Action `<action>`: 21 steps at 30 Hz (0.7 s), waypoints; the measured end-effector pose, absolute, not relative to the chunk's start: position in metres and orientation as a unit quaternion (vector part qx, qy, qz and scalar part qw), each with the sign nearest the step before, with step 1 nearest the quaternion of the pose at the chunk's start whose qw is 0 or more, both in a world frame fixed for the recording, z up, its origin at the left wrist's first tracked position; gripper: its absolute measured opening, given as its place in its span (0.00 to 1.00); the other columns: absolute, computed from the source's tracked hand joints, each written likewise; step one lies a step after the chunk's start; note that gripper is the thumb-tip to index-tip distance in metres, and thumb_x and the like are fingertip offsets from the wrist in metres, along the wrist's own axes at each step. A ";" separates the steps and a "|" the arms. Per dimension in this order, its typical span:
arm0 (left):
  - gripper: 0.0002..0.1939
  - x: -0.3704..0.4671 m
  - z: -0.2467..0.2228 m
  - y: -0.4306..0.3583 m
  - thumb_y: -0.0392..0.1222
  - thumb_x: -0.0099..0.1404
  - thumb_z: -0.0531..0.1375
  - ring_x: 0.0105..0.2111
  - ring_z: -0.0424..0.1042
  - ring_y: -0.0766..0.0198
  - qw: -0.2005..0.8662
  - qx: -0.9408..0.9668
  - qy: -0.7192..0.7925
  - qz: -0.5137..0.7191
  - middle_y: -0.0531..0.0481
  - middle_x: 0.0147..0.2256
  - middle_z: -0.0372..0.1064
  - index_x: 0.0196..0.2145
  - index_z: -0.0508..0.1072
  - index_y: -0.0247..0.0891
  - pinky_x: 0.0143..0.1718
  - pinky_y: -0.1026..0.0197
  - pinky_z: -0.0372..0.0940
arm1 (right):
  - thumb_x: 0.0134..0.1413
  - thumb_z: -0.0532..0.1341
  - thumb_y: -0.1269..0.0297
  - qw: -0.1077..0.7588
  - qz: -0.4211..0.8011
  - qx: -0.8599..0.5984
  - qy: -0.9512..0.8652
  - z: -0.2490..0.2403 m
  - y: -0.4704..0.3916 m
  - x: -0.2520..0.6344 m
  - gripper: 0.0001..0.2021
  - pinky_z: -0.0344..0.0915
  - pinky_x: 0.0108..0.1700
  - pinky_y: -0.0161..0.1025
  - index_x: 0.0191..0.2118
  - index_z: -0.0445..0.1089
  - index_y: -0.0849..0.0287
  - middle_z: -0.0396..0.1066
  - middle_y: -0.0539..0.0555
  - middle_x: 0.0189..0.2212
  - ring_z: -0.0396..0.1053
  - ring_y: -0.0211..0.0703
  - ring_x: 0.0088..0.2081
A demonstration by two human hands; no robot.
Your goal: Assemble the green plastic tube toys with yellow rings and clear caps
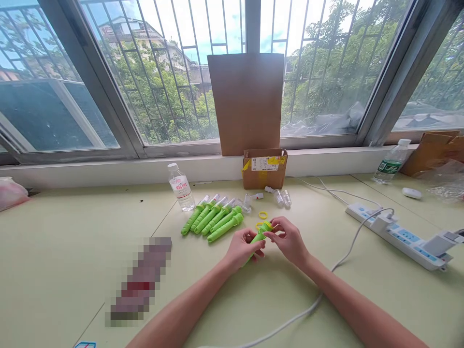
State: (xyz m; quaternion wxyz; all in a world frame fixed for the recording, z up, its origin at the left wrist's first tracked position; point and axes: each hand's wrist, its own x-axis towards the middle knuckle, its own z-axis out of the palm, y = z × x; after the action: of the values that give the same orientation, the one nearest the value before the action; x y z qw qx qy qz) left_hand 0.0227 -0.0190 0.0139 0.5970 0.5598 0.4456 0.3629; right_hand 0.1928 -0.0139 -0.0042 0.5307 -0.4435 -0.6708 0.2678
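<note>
Above the pale table (65, 241), the green tube (258, 236) sits tilted between our hands: our left hand (241, 247) is wrapped around its body, and our right hand (290, 241) pinches narrowly at the yellow ring (267, 225) on its upper end. We judge the step in hand to be seating that ring, which calls for a steady left grip and even pressure from the right fingertips. Beyond lie six other green tubes (213, 217), four with clear caps (216, 197). We cannot see what the open cardboard box (264, 180) holds; the left bottle (181, 188) seems to contain clear liquid
</note>
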 end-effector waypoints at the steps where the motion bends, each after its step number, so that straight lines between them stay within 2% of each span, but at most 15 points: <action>1: 0.19 0.023 0.013 -0.019 0.51 0.50 0.66 0.22 0.75 0.60 0.596 0.559 0.448 0.363 0.48 0.27 0.73 0.30 0.65 0.36 0.15 0.67 0.62 | 0.51 0.63 0.56 0.531 0.270 -0.444 -0.670 -0.005 -0.013 0.193 0.12 0.72 0.24 0.36 0.32 0.61 0.57 0.64 0.53 0.36 0.71 0.40 0.30; 5: 0.20 0.022 0.013 -0.019 0.53 0.51 0.66 0.22 0.74 0.61 0.595 0.559 0.449 0.363 0.47 0.28 0.73 0.31 0.66 0.35 0.16 0.68 0.61 | 0.50 0.64 0.56 0.534 0.268 -0.441 -0.669 -0.005 -0.012 0.194 0.13 0.73 0.25 0.37 0.32 0.61 0.57 0.64 0.52 0.35 0.71 0.40 0.31; 11: 0.21 0.022 0.013 -0.020 0.56 0.55 0.62 0.22 0.72 0.65 0.597 0.590 0.419 0.346 0.47 0.28 0.71 0.33 0.71 0.32 0.19 0.67 0.63 | 0.50 0.64 0.56 0.533 0.240 -0.439 -0.682 -0.005 -0.012 0.196 0.13 0.73 0.24 0.37 0.32 0.62 0.57 0.64 0.53 0.35 0.65 0.35 0.25; 21: 0.21 0.023 0.009 -0.018 0.58 0.57 0.59 0.17 0.66 0.69 0.596 0.591 0.406 0.361 0.51 0.26 0.68 0.32 0.68 0.33 0.17 0.66 0.61 | 0.49 0.64 0.57 0.515 0.292 -0.440 -0.676 -0.005 -0.009 0.196 0.13 0.73 0.24 0.37 0.35 0.61 0.57 0.64 0.51 0.33 0.71 0.40 0.30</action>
State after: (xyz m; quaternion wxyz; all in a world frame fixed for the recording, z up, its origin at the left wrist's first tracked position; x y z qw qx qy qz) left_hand 0.0228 -0.0182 0.0094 0.5960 0.5913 0.4061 0.3609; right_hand 0.1961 -0.0087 -0.0045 0.5148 -0.4399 -0.6756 0.2917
